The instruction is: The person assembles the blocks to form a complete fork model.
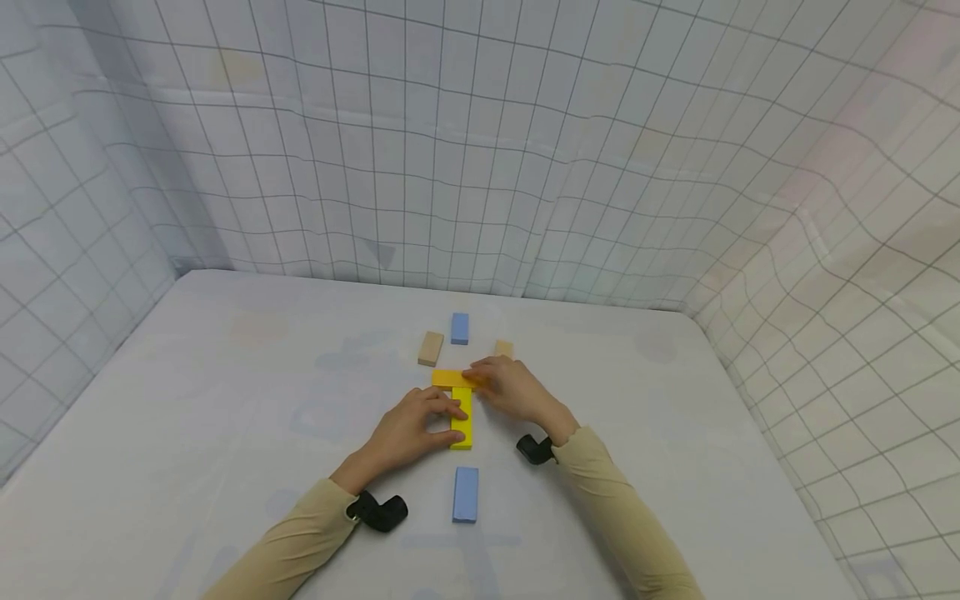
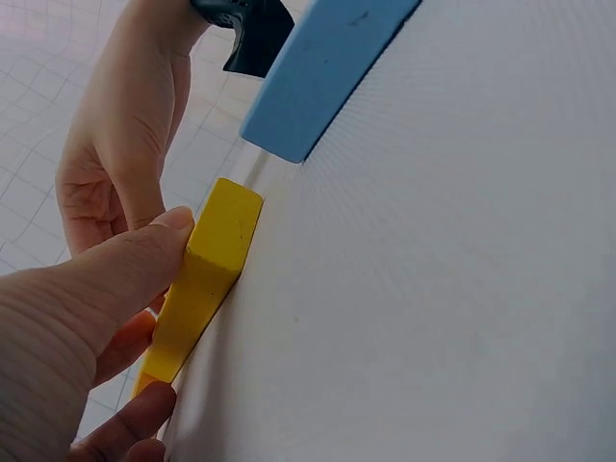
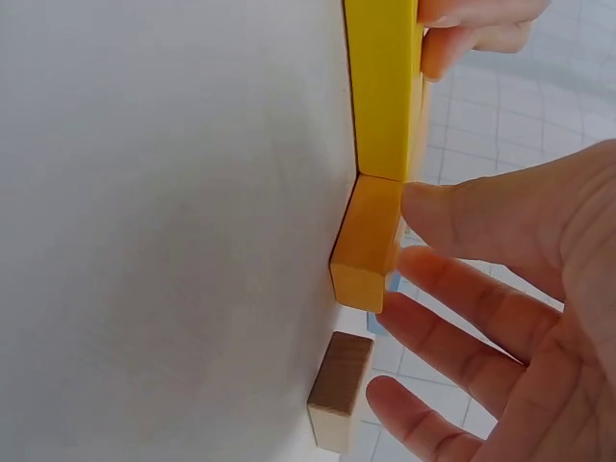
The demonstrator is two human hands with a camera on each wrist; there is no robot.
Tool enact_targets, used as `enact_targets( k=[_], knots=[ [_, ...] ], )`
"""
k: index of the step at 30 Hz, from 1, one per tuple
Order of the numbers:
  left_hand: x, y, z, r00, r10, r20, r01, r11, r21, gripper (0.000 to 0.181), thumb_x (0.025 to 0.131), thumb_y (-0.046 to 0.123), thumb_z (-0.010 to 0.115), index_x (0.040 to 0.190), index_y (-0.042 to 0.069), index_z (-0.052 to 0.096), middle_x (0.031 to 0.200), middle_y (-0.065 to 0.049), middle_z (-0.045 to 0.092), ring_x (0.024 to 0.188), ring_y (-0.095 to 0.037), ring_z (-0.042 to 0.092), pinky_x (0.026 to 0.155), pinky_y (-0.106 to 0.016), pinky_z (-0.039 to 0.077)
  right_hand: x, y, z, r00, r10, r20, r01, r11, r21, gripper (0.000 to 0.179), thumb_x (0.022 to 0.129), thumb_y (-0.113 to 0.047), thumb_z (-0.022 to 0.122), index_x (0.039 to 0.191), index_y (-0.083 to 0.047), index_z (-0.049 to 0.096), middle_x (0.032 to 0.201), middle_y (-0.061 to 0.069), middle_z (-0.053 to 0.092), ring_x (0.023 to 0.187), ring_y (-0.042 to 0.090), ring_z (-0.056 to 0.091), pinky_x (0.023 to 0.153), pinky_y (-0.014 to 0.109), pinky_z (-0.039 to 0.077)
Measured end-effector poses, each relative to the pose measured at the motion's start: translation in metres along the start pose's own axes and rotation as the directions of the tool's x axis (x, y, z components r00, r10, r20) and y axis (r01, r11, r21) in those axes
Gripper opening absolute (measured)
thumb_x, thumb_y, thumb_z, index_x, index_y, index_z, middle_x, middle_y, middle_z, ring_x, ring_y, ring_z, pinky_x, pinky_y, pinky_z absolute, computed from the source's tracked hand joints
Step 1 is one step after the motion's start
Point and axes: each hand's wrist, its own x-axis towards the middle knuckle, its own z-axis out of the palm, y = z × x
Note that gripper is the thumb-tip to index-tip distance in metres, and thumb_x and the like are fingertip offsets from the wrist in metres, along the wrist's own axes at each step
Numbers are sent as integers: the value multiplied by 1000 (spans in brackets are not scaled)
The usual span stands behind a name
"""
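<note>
In the head view, a yellow block (image 1: pixel 462 435) lies lengthwise on the table, its far end against a crosswise orange block (image 1: pixel 446 377), forming a T. My left hand (image 1: pixel 408 429) holds the yellow block from the left, thumb at its edge and fingertips on top. The right hand (image 1: pixel 519 393) grips the right part of the orange block, covering some of it. From the right wrist view, the thumb (image 3: pixel 438 217) touches the orange block (image 3: pixel 366 231) close to the joint. In the left wrist view, the left thumb (image 2: pixel 135 258) touches the yellow block (image 2: pixel 214 245).
One blue block (image 1: pixel 465 495) lies nearer the body. Beyond the T are another blue block (image 1: pixel 460 328), a wooden block (image 1: pixel 431 348) and a second wooden block (image 1: pixel 504 347) partly behind the right hand. A gridded white curtain (image 1: pixel 450 150) borders the white table (image 1: pixel 225 375).
</note>
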Motion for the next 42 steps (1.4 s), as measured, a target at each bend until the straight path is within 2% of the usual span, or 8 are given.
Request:
enact_targets(
  k=[6, 16, 21, 27, 33, 42],
  knots=[
    [0, -1, 1, 1000, 1, 3, -1, 1000, 2, 25, 79, 37, 77, 101, 25, 73, 113, 5, 61, 117, -26, 48, 88, -44, 44, -10, -2, -2, 998, -6, -64, 7, 1000, 16, 28, 91, -10, 64, 119, -9, 66, 123, 9, 59, 115, 26, 53, 95, 46, 40],
    [-1, -1, 1, 1000, 7, 4, -7, 1000, 13, 26, 79, 35, 77, 102, 23, 72, 116, 4, 61, 116, -25, 49, 88, -44, 44, -36, -4, -5, 994, -16, -111, 25, 997, 77, 24, 93, -15, 62, 116, -11, 67, 120, 4, 61, 117, 25, 52, 97, 42, 40],
    [-1, 1, 0, 1000, 4, 2, -4, 1000, 11, 26, 79, 35, 77, 102, 23, 73, 116, 2, 61, 116, -26, 49, 88, -45, 44, -52, -11, -6, 993, -31, -116, 43, 994, 101, 22, 93, -15, 63, 114, -11, 68, 115, -2, 63, 110, 17, 56, 92, 36, 44],
    [0, 1, 0, 1000, -8, 1, 8, 1000, 13, 26, 79, 34, 77, 102, 23, 73, 117, 2, 60, 116, -26, 49, 88, -45, 44, -69, -24, -5, 988, -115, -107, 128, 985, 117, 19, 92, -17, 64, 109, -12, 69, 106, -6, 64, 99, 10, 58, 84, 29, 47],
    [0, 0, -1, 1000, -16, -1, 16, 1000, 8, 26, 79, 34, 77, 101, 23, 72, 117, 3, 60, 118, -26, 48, 89, -46, 43, -82, -37, 3, 979, -195, -60, 202, 970, 138, 19, 92, -25, 65, 106, -14, 70, 103, -9, 63, 96, 4, 57, 85, 25, 46],
    [0, 0, 0, 1000, -13, 4, 13, 1000, -2, 25, 79, 34, 77, 101, 23, 72, 116, 3, 60, 117, -26, 48, 88, -46, 44, -96, -52, 14, 963, -261, -72, 266, 960, 89, 38, 83, -41, 72, 112, -15, 69, 110, -7, 62, 102, 7, 56, 89, 23, 43]
  ],
)
